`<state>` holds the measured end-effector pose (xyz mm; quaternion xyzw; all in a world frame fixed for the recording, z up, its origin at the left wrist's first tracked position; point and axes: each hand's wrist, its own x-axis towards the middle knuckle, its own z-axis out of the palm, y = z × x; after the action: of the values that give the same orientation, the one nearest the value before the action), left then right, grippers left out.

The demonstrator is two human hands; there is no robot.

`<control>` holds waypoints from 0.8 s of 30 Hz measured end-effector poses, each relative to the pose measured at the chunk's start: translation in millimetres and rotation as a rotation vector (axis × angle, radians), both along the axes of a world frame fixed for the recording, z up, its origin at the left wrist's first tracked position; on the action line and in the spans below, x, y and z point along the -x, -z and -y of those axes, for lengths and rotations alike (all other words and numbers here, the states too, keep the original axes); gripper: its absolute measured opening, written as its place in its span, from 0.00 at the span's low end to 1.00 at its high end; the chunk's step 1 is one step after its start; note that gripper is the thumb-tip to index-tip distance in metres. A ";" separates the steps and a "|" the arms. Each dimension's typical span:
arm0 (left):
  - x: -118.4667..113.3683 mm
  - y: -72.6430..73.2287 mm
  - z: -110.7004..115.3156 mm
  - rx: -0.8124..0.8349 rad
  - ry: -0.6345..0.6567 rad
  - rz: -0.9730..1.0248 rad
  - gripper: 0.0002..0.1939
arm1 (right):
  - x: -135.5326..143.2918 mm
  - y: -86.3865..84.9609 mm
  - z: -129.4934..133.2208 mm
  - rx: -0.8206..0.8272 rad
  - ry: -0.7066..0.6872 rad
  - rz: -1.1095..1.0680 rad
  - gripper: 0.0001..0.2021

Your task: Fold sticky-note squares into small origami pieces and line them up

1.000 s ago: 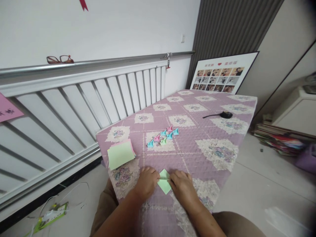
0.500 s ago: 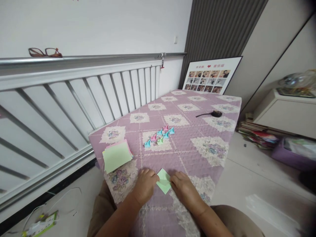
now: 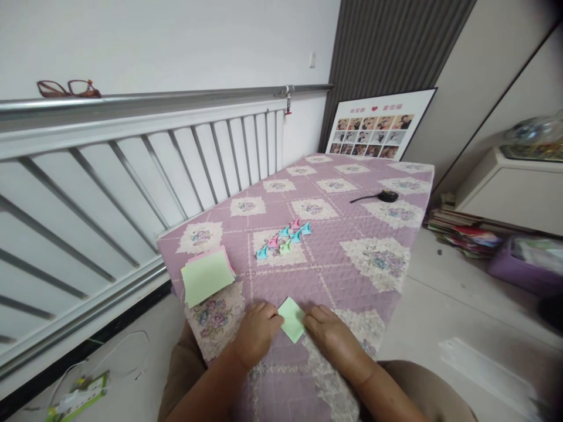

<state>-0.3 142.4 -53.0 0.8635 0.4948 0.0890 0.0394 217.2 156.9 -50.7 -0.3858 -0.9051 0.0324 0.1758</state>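
A small green folded paper (image 3: 292, 320) lies diamond-shaped on the table near its front edge, with crease lines across it. My left hand (image 3: 257, 329) pinches its left corner, fingers curled. At the opposite corner my right hand (image 3: 329, 333) grips the paper in the same way, knuckles up. Farther up the table stand several small folded paper pieces (image 3: 285, 247) in blue, pink and green, in two slanting rows. To the left of them is a stack of coloured paper sheets (image 3: 207, 278), light green on top with pink showing beneath.
A purple floral cloth covers the table (image 3: 299, 281). Toward the far right lies a black round object with a thin tail (image 3: 387, 196). A white radiator (image 3: 145, 170) borders the left side, with glasses (image 3: 69, 88) on the pipe above. A photo board (image 3: 382, 124) leans behind the table.
The green paper's middle flap, raised earlier, now lies flatter, so the surface looks more even. Both hands stay at its corners. The camera view has shifted slightly.
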 end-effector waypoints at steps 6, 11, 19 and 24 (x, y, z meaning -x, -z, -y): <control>0.8 1.0 -0.3 0.018 0.012 0.010 0.11 | -0.6 1.5 0.5 0.059 -0.011 -0.042 0.10; 1.7 1.3 0.8 0.032 0.028 0.013 0.11 | -2.1 3.4 1.7 0.069 -0.012 -0.057 0.09; 0.4 -7.6 5.3 0.034 0.046 -0.004 0.12 | -4.1 3.2 5.9 0.060 -0.007 -0.123 0.10; -2.3 -9.0 10.1 0.022 0.054 -0.074 0.13 | -4.3 1.6 11.6 0.021 0.040 -0.127 0.09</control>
<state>2.0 132.3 -44.0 0.8788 0.4734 0.0503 0.0330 221.5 145.3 -52.3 -0.4029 -0.8838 0.0628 0.2293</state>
